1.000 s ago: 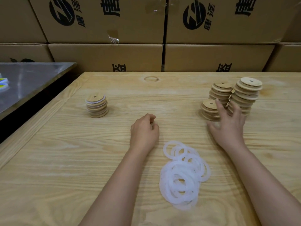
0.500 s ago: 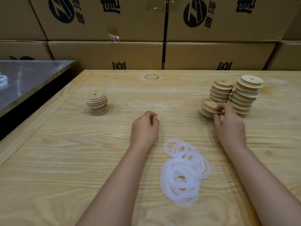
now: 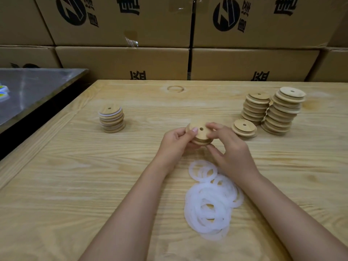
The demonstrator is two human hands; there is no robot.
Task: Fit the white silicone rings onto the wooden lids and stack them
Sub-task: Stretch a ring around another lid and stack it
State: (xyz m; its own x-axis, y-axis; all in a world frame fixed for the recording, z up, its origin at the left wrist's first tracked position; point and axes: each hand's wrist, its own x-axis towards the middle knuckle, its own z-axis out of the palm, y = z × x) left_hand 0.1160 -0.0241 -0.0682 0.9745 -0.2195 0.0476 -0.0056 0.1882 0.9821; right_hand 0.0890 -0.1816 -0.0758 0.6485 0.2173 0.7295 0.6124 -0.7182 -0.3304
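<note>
Both hands hold one round wooden lid (image 3: 200, 133) with a small centre hole, just above the middle of the table. My left hand (image 3: 176, 143) grips its left edge, thumb on top. My right hand (image 3: 228, 146) pinches its right edge between thumb and fingers. A loose pile of white silicone rings (image 3: 211, 200) lies on the table below the hands. At the left stands a short stack of lids with white rings fitted (image 3: 111, 118). To the right are a low stack of bare lids (image 3: 244, 128) and two taller stacks (image 3: 256, 108) (image 3: 283, 112).
The wooden table (image 3: 75, 176) has a raised border on its left side. A grey metal surface (image 3: 28, 91) lies beyond a dark gap at the left. Printed cardboard boxes (image 3: 122, 59) form a wall behind the table's far edge.
My right hand took a lid from the low stack at the right and carried it to the table's middle. My left hand rose from the table and now grips the lid too.
</note>
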